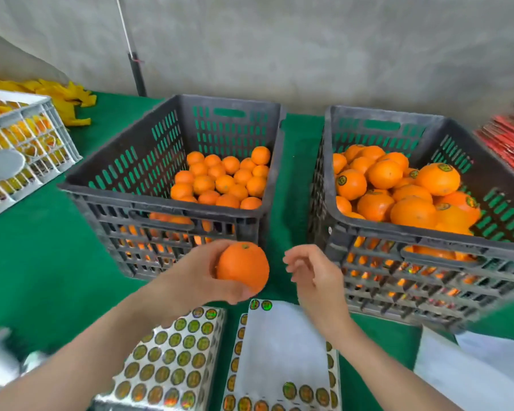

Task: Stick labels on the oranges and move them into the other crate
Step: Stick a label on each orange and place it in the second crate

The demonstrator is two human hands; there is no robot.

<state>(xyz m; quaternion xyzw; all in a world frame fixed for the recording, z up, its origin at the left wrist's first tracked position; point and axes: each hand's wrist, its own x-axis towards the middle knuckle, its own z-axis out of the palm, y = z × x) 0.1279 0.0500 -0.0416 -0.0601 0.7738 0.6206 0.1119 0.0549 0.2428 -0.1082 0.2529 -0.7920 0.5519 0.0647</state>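
Head camera, the only view: at lower centre of the frame the left hand [190, 280] grips an orange [243, 266] from beneath, stem end up, in front of the left crate [161, 203] and above the green table cover [42, 262]. The right hand [315, 277] hangs just beside the fruit without touching it, fingers loosely curled around nothing I can see. No label shows on the held orange, so the step in hand looks like sticking one on. To do it well, peel a sticker from the partly used sheet [282, 351] at bottom centre, press it flat on the smooth upper skin clear of the stem, rub the edges down, then set the fruit gently among the labelled oranges [438, 178] in the right crate [398, 229] instead of dropping it. The plain oranges [223, 182] fill only the far right part of the left crate. A fuller sticker sheet [172, 354] lies at lower left of centre. Whether a sticker already clings to a right fingertip cannot be made out, and the orange's underside is hidden by the palm. Both sheets are cut off at the bottom edge, the red pile [511, 137] at far right is too blurred to name, and the grey crate [21, 149] at upper left is partly out of frame.
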